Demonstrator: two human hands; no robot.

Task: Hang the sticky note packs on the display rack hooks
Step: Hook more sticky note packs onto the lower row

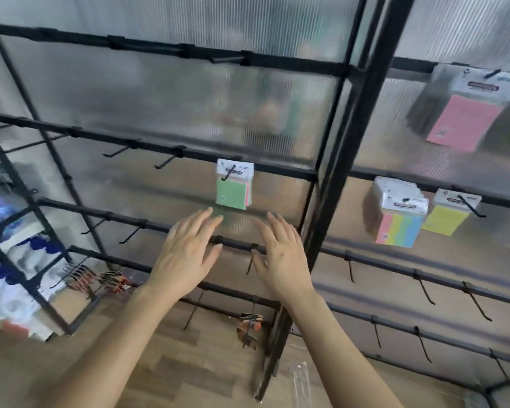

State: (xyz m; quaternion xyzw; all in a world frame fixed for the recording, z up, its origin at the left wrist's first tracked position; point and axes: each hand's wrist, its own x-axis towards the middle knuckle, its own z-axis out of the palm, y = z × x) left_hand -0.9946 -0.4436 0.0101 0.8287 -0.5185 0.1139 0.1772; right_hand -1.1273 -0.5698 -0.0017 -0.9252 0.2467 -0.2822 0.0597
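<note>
- A green sticky note pack point(234, 187) is seen hanging by its white header card on a hook point(229, 173) of the second rail, in the left bay of the display rack point(330, 201). Pink sheets are noted behind the green.
- The left hand point(186, 257) and right hand point(280, 257) are held just below the pack, apart from it, one to either side, backs toward the camera.
- The fingers point(206, 222) of both hands are stretched out straight and wide; nothing is held.
- In the right bay, a pink pack point(465, 119) is hung on the top rail. A thick bunch of striped packs point(398, 219) and a yellow pack point(446, 219) are hung side by side on the rail below.
- Small dark-and-orange packs point(249, 325) are hung low on the rack.
- A ribbed translucent panel point(189, 98) is set behind the rails; a wood-grain surface point(159, 378) is seen beneath.
- Blurred blue and white goods point(12, 231) are noted at far left.
</note>
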